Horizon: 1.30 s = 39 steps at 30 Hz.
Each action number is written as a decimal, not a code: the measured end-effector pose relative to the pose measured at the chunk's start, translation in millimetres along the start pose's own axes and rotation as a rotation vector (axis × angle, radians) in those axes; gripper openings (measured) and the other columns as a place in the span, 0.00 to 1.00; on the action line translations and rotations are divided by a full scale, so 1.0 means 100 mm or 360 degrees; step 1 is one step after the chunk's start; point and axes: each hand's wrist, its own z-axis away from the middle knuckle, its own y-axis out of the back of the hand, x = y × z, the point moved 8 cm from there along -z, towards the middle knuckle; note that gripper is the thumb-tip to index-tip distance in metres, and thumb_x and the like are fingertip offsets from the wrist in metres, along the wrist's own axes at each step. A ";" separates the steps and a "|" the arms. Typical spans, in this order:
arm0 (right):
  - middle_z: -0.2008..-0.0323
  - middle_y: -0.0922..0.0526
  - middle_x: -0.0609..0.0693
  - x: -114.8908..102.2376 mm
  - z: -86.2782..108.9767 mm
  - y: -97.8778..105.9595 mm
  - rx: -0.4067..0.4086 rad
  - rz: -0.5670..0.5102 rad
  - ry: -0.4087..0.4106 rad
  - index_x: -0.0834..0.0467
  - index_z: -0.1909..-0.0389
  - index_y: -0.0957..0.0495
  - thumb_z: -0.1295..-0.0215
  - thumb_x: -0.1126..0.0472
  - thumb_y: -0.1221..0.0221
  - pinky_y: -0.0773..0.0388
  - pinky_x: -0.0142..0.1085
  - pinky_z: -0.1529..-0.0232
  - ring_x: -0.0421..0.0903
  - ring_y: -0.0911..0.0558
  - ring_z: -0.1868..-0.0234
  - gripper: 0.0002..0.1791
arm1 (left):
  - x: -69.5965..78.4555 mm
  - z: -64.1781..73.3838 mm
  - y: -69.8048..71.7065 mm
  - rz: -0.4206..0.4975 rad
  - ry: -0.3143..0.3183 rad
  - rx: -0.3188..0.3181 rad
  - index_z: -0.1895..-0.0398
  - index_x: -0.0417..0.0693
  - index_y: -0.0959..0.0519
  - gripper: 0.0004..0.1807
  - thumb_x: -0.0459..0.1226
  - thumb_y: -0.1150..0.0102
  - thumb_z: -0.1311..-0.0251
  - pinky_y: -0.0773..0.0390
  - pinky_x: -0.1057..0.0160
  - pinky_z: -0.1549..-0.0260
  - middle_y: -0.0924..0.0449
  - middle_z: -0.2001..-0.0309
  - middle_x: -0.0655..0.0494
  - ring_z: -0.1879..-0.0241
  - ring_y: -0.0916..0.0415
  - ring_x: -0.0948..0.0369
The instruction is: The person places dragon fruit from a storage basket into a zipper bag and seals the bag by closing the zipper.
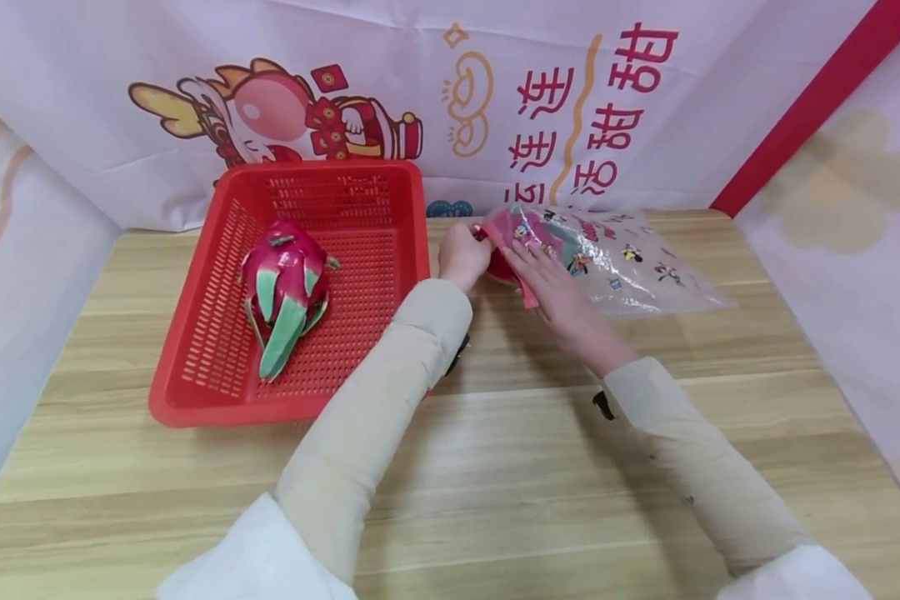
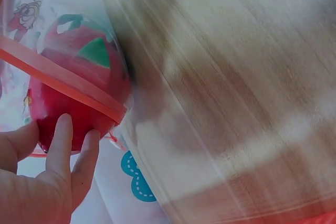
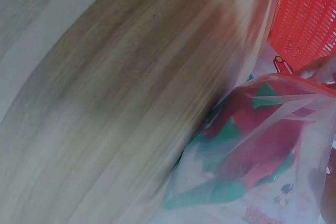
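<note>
A clear zip bag (image 1: 637, 275) with small cartoon prints lies at the back of the table, a dragon fruit (image 2: 79, 106) with green scales partly inside it. The bag's red zip edge (image 2: 65, 85) crosses over the fruit, whose rounded end sticks out of the mouth. My left hand (image 1: 465, 254) holds that end, thumb on one side and fingers on the other in the left wrist view. With fingers stretched out, my right hand (image 1: 558, 300) rests on the bag just behind the zip edge. Its fingers are mostly out of the right wrist view.
Left of the bag stands a red plastic basket (image 1: 163, 404) with another dragon fruit (image 1: 281, 267) lying in it. A white printed cloth (image 1: 487, 167) hangs behind the wooden table (image 1: 525, 467). The basket's right wall is close beside my left forearm.
</note>
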 end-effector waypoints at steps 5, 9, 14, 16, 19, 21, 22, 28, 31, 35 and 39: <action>0.23 0.54 0.51 -0.02 -0.02 -0.02 0.0007 -0.0023 -0.0004 0.51 0.25 0.53 0.27 0.63 0.56 0.58 0.48 0.23 0.54 0.53 0.23 0.32 | -0.02 -0.01 0.00 0.0071 0.0001 0.0018 0.45 0.41 0.23 0.18 0.42 0.48 0.33 0.21 0.61 0.47 0.20 0.48 0.47 0.51 0.23 0.54; 0.24 0.52 0.52 -0.03 -0.04 -0.04 -0.0001 -0.0031 -0.0012 0.52 0.25 0.52 0.26 0.62 0.57 0.56 0.48 0.23 0.54 0.52 0.23 0.31 | 0.00 0.01 0.00 0.0075 -0.0043 0.0040 0.46 0.41 0.22 0.18 0.40 0.46 0.34 0.20 0.62 0.49 0.20 0.48 0.46 0.49 0.23 0.54; 0.24 0.52 0.52 -0.02 -0.04 -0.05 -0.0024 -0.0015 -0.0058 0.50 0.24 0.54 0.27 0.62 0.55 0.55 0.50 0.24 0.54 0.53 0.23 0.33 | 0.03 0.04 -0.02 0.0113 -0.0063 0.0012 0.44 0.40 0.22 0.18 0.39 0.47 0.33 0.21 0.62 0.47 0.21 0.45 0.46 0.46 0.25 0.53; 0.24 0.53 0.51 -0.02 -0.05 -0.05 -0.0033 0.0002 -0.0071 0.49 0.24 0.55 0.28 0.61 0.54 0.55 0.51 0.24 0.54 0.53 0.23 0.34 | 0.02 0.05 -0.02 0.0155 -0.0038 -0.0009 0.42 0.42 0.24 0.19 0.39 0.48 0.33 0.22 0.61 0.45 0.22 0.42 0.47 0.44 0.26 0.53; 0.23 0.55 0.51 -0.04 -0.05 -0.06 -0.0052 0.0031 -0.0074 0.47 0.24 0.57 0.27 0.60 0.55 0.54 0.52 0.24 0.54 0.55 0.23 0.35 | 0.01 0.07 -0.04 0.0198 0.0021 -0.0073 0.37 0.45 0.28 0.21 0.40 0.50 0.31 0.24 0.62 0.42 0.25 0.38 0.49 0.41 0.28 0.55; 0.23 0.56 0.51 -0.05 -0.05 -0.06 -0.0047 0.0044 -0.0061 0.47 0.24 0.56 0.27 0.59 0.55 0.54 0.53 0.25 0.55 0.55 0.23 0.34 | 0.00 0.09 -0.05 0.0217 0.0060 -0.0117 0.34 0.47 0.30 0.22 0.40 0.51 0.31 0.25 0.63 0.41 0.27 0.37 0.51 0.40 0.29 0.56; 0.23 0.55 0.52 -0.06 -0.05 -0.06 -0.0031 0.0048 -0.0043 0.48 0.24 0.55 0.27 0.59 0.54 0.53 0.53 0.25 0.56 0.54 0.23 0.34 | 0.00 0.10 -0.05 0.0224 0.0076 -0.0138 0.34 0.47 0.31 0.23 0.40 0.52 0.30 0.25 0.63 0.41 0.27 0.36 0.51 0.40 0.29 0.55; 0.25 0.47 0.55 -0.09 -0.03 0.01 0.0125 0.0035 0.0028 0.47 0.26 0.46 0.29 0.62 0.50 0.45 0.53 0.27 0.57 0.46 0.25 0.32 | 0.01 0.14 -0.05 0.0172 0.0120 -0.0201 0.34 0.47 0.32 0.22 0.34 0.57 0.30 0.25 0.61 0.41 0.27 0.37 0.49 0.41 0.30 0.53; 0.25 0.46 0.54 -0.09 -0.02 0.02 0.0134 0.0040 0.0011 0.45 0.28 0.43 0.30 0.63 0.50 0.43 0.53 0.28 0.57 0.44 0.26 0.31 | 0.03 0.16 -0.03 0.0139 0.0133 -0.0200 0.34 0.46 0.31 0.23 0.31 0.60 0.31 0.25 0.61 0.42 0.28 0.37 0.49 0.40 0.31 0.53; 0.26 0.44 0.54 -0.09 -0.02 0.03 0.0136 0.0036 -0.0043 0.48 0.30 0.39 0.31 0.63 0.49 0.41 0.53 0.29 0.57 0.41 0.27 0.29 | 0.11 0.20 0.04 0.0206 0.0136 -0.0142 0.35 0.42 0.31 0.22 0.32 0.60 0.31 0.28 0.61 0.38 0.29 0.37 0.47 0.37 0.33 0.54; 0.28 0.41 0.56 -0.08 -0.03 0.04 0.0162 0.0045 -0.0088 0.54 0.34 0.35 0.30 0.60 0.49 0.40 0.53 0.29 0.57 0.39 0.28 0.24 | 0.27 0.25 0.12 0.0248 0.0094 -0.0072 0.31 0.45 0.37 0.24 0.35 0.61 0.29 0.35 0.60 0.32 0.35 0.31 0.50 0.31 0.39 0.57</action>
